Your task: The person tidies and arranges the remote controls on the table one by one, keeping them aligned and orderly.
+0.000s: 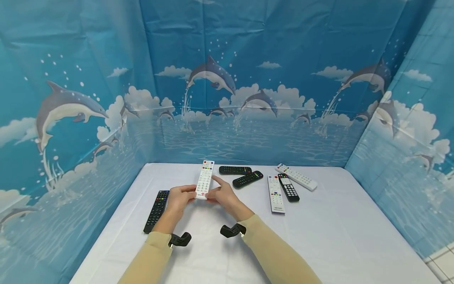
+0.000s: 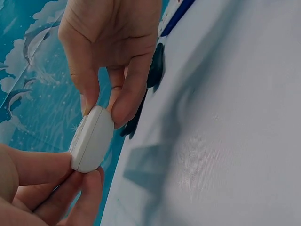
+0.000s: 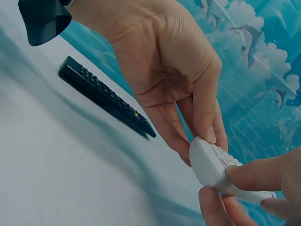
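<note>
Both hands hold a white remote control point(image 1: 205, 177) up over the table, its button face toward the head camera and its far end tilted up. My left hand point(image 1: 178, 199) pinches its lower left edge between thumb and fingers. On the opposite edge, my right hand point(image 1: 226, 196) has the same sort of pinch. The left wrist view shows the remote's rounded white end point(image 2: 94, 139) between the two sets of fingertips. A long black remote point(image 1: 156, 213) lies beside the left forearm, partly hidden by it.
Two black remotes, one point(image 1: 235, 170) behind the other point(image 1: 247, 179), lie beyond the right hand. Farther right are a white remote point(image 1: 276, 194), a black one point(image 1: 289, 187) and another white one point(image 1: 297, 177). A blue dolphin-print curtain point(image 1: 248, 138) encloses the white table point(image 1: 330, 236).
</note>
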Tool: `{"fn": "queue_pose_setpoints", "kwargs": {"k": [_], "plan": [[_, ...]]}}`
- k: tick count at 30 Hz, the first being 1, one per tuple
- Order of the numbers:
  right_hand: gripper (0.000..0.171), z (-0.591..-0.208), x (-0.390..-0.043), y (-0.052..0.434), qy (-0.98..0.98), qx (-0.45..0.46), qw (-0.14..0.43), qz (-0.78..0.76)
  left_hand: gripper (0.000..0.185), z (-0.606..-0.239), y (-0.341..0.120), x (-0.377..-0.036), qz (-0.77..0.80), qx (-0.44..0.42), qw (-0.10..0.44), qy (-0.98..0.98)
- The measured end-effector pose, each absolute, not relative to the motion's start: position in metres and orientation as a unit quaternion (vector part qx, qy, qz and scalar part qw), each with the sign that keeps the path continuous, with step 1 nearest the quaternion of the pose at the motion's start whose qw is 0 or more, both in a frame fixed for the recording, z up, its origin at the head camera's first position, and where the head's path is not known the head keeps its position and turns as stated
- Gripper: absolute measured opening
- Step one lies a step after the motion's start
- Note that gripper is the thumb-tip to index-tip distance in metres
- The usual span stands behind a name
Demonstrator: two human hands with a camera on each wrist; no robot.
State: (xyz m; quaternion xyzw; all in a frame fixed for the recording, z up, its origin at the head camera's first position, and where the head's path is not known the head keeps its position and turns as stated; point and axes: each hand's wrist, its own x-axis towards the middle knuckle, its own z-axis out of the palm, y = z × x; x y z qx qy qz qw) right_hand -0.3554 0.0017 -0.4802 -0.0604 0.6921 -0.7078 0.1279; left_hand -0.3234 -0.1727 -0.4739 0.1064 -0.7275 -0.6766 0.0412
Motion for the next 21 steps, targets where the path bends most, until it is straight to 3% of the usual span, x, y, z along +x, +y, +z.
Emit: {"fn": "queue_pose_setpoints", "kwargs": {"k": [21], "plan": [[0.092, -0.481, -0.298, -0.047, 0.693, -0.083, 0.158, -0.699, 0.031, -0.467, -0.222, -0.256, -0.625, 0.11, 0.041, -0.771]]}}
